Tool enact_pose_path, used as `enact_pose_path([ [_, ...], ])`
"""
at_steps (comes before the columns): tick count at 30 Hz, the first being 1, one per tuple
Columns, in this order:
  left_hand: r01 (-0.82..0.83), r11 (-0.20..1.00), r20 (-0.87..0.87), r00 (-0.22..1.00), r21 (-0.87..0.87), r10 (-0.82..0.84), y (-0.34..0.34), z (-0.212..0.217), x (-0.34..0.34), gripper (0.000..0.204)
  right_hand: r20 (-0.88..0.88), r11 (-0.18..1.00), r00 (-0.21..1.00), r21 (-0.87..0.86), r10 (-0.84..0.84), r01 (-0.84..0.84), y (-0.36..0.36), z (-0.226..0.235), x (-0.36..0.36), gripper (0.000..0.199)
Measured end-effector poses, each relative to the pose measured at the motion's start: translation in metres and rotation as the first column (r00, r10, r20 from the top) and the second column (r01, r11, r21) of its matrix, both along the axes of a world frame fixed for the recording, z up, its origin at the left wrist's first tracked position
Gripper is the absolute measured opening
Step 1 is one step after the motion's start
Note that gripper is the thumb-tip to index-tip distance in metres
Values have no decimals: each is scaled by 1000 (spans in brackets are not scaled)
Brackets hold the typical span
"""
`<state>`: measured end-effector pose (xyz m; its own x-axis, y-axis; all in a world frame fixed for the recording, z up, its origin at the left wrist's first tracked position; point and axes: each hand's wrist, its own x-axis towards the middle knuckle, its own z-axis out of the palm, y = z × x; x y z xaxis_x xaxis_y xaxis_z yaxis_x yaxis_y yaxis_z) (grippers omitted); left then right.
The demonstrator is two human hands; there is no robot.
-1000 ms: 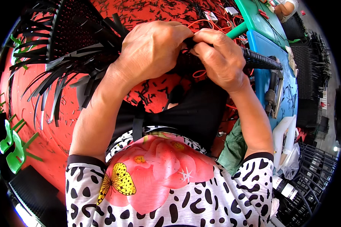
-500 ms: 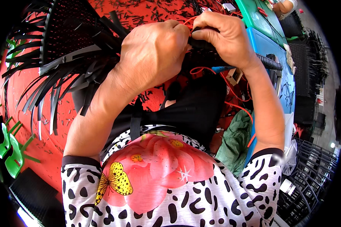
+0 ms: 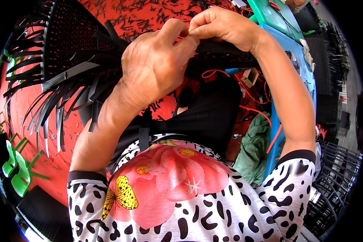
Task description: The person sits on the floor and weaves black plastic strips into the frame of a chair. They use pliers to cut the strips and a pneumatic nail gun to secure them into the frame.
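My left hand (image 3: pixel 155 62) is closed, its thumb and forefinger pinched together over black woven work. Against those fingertips, the pinched fingers of my right hand (image 3: pixel 228 29) come in from the right. Whatever lies between the fingertips is too small and hidden to make out. Left of my left hand stands a black woven panel (image 3: pixel 70 42) of plastic strips, with long loose strip ends (image 3: pixel 48 103) fanning out from its edge. More dark woven work (image 3: pixel 226 56) shows beneath my right hand, above my lap.
Black strip scraps litter the red floor (image 3: pixel 125 16). Green chairs (image 3: pixel 22 175) are at the left. On the right are an orange-red hose (image 3: pixel 274 139), a green cloth (image 3: pixel 254 149), a blue table (image 3: pixel 298 60), and a black rack (image 3: pixel 334 177). Another person's hand shows at the top right.
My right hand has moved left and farther away, its fingertips now meeting my left hand's. My left hand has turned, showing its thumb and forefinger pinch.
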<state>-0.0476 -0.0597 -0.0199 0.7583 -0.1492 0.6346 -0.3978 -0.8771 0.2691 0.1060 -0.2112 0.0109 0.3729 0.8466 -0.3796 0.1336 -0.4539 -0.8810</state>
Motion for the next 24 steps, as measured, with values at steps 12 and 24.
enact_pose_path([
  [12, 166, 985, -38, 985, -57, -168, 4, 10, 7, 21, 922, 922, -3, 387, -387, -4, -76, -6, -63, 55],
  [24, 34, 986, -151, 987, -160, -58, 12, 16, 37, 18, 960, 980, -201, 199, -193, 11, -98, -21, 35, 47],
])
